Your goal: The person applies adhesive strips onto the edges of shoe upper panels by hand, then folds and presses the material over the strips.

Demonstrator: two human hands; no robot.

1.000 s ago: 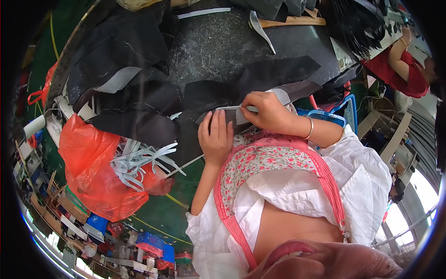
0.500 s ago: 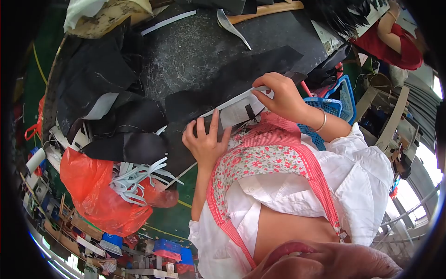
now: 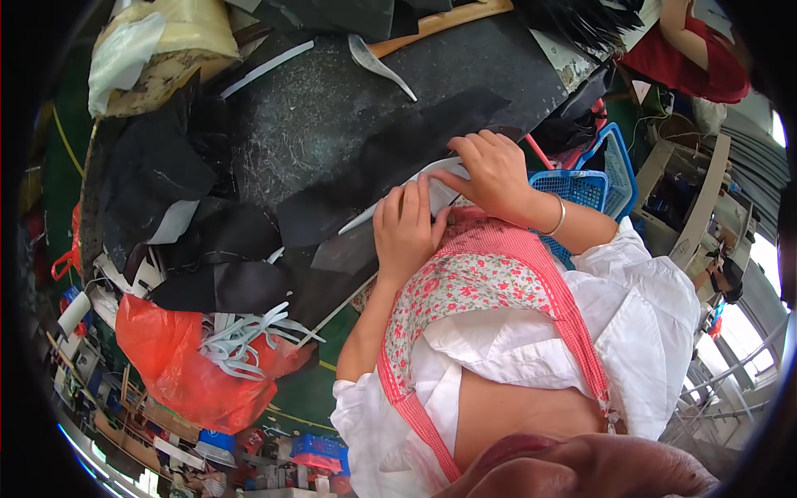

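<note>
A long white strip [image 3: 359, 220] lies along the edge of a black leather-like piece [image 3: 349, 249] near the table's front edge. My left hand [image 3: 404, 234] bends over it, fingertips pressing the strip and thumb tucked at the near side. To its right, my right hand [image 3: 496, 176] is closed on the strip's other end, with its thumb reaching toward my left fingers. The underside of the piece and part of the right fingers' grip are hidden. Behind both hands spreads a larger black sheet [image 3: 398, 158].
A curved metal tool [image 3: 378, 66] and a wooden handle [image 3: 448, 26] lie farther back. Black pieces [image 3: 158, 166] are heaped at left. White strips [image 3: 249, 344] rest on a red plastic bag [image 3: 178, 349]. Blue baskets [image 3: 581, 187] stand at right, with another person [image 3: 693, 54] beyond.
My left hand has slid along the strip toward the right hand and now covers the pale patch. The right thumb has shifted left. The camera view has moved slightly.
</note>
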